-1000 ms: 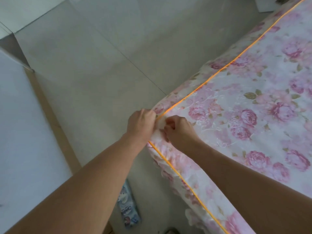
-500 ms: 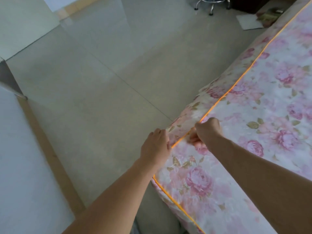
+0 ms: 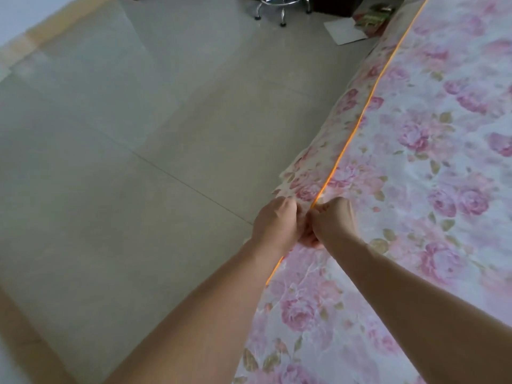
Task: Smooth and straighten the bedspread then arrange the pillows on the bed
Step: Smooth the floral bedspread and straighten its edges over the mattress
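Observation:
A white bedspread (image 3: 432,167) printed with pink roses covers the bed on the right, with an orange piping line (image 3: 357,126) running along its left edge. My left hand (image 3: 275,223) and my right hand (image 3: 333,217) are side by side on that edge, both with fingers curled round the fabric at the piping. The side skirt (image 3: 327,151) hangs over the bed's edge beyond my hands. No pillows are in view.
Pale tiled floor (image 3: 138,162) fills the left. A chrome stool base (image 3: 279,8) stands at the top, with a white sheet of paper (image 3: 345,30) and a green packet (image 3: 374,15) on the floor by the bed. A wooden skirting strip (image 3: 33,40) runs at upper left.
My hands have shifted from the bed's corner along the piped edge and come together again, still gripping the fabric. My view has tilted up, showing more floor and the stool.

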### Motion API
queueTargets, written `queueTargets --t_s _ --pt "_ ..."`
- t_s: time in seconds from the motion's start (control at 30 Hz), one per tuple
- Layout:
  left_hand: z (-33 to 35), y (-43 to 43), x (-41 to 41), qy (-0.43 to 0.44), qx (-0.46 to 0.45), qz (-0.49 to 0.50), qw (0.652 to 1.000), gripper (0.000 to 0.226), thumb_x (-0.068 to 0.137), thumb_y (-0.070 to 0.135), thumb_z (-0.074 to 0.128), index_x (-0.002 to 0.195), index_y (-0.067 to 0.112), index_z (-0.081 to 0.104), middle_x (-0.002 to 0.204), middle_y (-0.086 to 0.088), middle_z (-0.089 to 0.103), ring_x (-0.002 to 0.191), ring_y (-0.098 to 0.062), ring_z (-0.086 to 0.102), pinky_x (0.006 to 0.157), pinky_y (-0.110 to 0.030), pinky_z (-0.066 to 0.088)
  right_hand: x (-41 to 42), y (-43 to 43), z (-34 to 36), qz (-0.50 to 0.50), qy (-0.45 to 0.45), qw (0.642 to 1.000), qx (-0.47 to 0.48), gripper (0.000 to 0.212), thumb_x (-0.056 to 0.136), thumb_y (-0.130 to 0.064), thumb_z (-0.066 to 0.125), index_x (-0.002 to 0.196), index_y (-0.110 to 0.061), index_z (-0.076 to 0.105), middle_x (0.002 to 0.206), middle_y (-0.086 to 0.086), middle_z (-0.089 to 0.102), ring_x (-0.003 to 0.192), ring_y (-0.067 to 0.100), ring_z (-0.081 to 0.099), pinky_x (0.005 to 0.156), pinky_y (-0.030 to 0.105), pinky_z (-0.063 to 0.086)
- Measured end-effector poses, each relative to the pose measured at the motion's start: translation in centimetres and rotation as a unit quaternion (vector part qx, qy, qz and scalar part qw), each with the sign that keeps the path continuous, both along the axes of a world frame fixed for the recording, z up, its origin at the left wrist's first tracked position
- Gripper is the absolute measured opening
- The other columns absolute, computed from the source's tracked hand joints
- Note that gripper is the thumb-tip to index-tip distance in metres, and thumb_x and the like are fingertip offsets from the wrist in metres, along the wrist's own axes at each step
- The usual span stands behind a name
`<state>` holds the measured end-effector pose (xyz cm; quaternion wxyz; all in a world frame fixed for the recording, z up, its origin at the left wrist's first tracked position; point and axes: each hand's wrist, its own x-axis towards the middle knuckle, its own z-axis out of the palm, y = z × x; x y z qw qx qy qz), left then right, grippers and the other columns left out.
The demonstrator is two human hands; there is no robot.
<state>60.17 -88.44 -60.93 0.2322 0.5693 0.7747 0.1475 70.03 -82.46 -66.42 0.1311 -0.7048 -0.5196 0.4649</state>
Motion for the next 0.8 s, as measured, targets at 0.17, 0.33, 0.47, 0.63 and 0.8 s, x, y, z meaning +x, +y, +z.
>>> queueTargets --t_s 0.17,0.33,0.47,0.63,0.8 --pt "1.0 2.4 0.8 0.079 -0.026 -0.049 0.995 0.017 0.09 0.015 0.051 0.101 0.008 0.062 0.107 -0.013 0.063 0.102 -0.035 0.059 0.079 -0.038 0.044 -0.1 -0.9 5.3 0.051 -0.007 0.999 -0.016 0.027 0.072 -0.008 0.046 0.051 -0.002 0.061 0.046 0.015 0.063 0.04 0.03 0.062 0.044 0.043 0.056" --pt "0.9 4.6 0.5 0.045 -0.031 -0.147 0.988 0.019 0.082 0.011 0.054 0.101 0.011 0.054 0.111 -0.01 0.054 0.106 -0.033 0.054 0.082 -0.04 0.045 0.8 0.9 6.0 0.083 0.008 0.993 -0.078 0.033 0.08 -0.001 0.037 0.054 -0.002 0.057 0.04 0.013 0.059 0.03 0.022 0.054 0.038 0.025 0.048" --pt "0.1 7.2 -0.4 0.031 0.015 -0.345 0.938 0.067 0.058 0.027 0.077 0.12 0.016 0.053 0.125 -0.001 0.049 0.113 -0.024 0.046 0.094 -0.038 0.044 -3.5 1.1 7.0 0.314 -0.289 0.89 -0.159 0.029 0.063 0.0 0.071 0.064 -0.028 0.06 0.082 0.0 0.061 0.088 0.024 0.059 0.089 0.035 0.051" --pt "0.4 9.6 -2.1 0.032 0.009 -0.446 0.894 0.085 0.051 0.049 0.084 0.122 0.013 0.053 0.127 -0.001 0.05 0.121 -0.02 0.046 0.103 -0.037 0.04 -3.5 1.3 6.5 0.27 -0.324 0.897 -0.133 0.028 0.056 -0.003 0.076 0.068 -0.023 0.062 0.079 0.005 0.054 0.092 0.023 0.058 0.09 0.029 0.047" --pt "1.1 11.8 -3.9 0.122 0.03 -0.559 0.82 0.059 0.072 0.031 0.076 0.121 0.005 0.057 0.134 -0.013 0.049 0.128 -0.027 0.044 0.104 -0.041 0.038 -1.2 1.1 6.8 0.134 -0.147 0.98 0.013 0.028 0.079 -0.015 0.054 0.055 -0.021 0.04 0.055 -0.005 0.046 0.061 0.022 0.054 0.059 0.032 0.047"
